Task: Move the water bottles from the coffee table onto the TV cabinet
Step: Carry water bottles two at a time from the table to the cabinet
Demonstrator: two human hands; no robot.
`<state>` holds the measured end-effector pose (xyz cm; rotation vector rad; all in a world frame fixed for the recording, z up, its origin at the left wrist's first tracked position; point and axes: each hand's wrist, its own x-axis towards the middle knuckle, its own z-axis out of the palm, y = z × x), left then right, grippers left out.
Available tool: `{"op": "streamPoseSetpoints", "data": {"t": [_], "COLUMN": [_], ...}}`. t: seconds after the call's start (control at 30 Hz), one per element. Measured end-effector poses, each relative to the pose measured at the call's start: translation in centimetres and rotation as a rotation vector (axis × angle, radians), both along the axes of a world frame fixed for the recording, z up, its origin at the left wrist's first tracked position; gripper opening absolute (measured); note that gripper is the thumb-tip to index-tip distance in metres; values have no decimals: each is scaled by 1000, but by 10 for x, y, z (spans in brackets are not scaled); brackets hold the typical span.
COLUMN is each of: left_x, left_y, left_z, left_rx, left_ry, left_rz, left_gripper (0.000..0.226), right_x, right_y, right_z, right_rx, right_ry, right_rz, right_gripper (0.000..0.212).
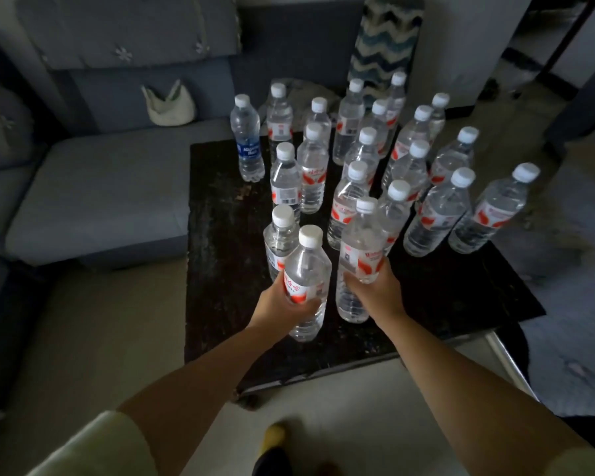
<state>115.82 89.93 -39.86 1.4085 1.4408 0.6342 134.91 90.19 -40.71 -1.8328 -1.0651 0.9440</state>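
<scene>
Several clear water bottles with white caps and red labels stand on the dark coffee table (220, 235). My left hand (282, 304) grips one red-labelled bottle (308, 269) round its middle, near the table's front. My right hand (375, 286) grips a second red-labelled bottle (359, 249) just to the right of it. I cannot tell whether either bottle is lifted off the table. One bottle with a blue label (248, 139) stands at the far left of the group. The TV cabinet is out of view.
A blue-grey sofa (100, 187) runs along the left and back of the table, with a small white bag (169, 104) on it. A zigzag-patterned cushion (385, 39) leans behind the bottles. A blue rug (571, 304) lies right of the table. My foot (272, 438) stands on pale floor.
</scene>
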Motion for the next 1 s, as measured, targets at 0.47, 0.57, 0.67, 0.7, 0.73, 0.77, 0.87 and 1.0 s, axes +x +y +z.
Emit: {"op": "streamPoseSetpoints", "data": {"t": [0.47, 0.57, 0.67, 0.7, 0.73, 0.77, 0.87, 1.0], "left_x": [118, 149, 177, 186, 192, 200, 216, 231], "left_y": [-10, -18, -26, -29, -33, -37, -55, -87], "left_z": [30, 36, 40, 43, 45, 45, 51, 58], "left_rx": [-89, -104, -100, -91, -83, -80, -70, -54], "left_ry": [-35, -40, -29, -21, -15, -17, -23, -49], "left_rz": [-491, -617, -789, -857, -902, -948, -1083, -1250], "left_gripper": [45, 42, 35, 34, 34, 36, 43, 37], "right_x": [109, 124, 129, 128, 126, 124, 116, 98], "right_y": [-112, -146, -176, -187, -196, -207, -241, -292], "right_z": [50, 57, 61, 64, 65, 66, 68, 73], "right_rx": [-75, -89, -87, -76, -68, -69, -82, -117], "right_ry": [-180, -170, -159, -139, -116, -104, -114, -136], "right_rz": [-359, -494, -661, -728, -777, -832, -971, -1104], "right_gripper": [57, 54, 59, 59, 58, 57, 57, 59]}}
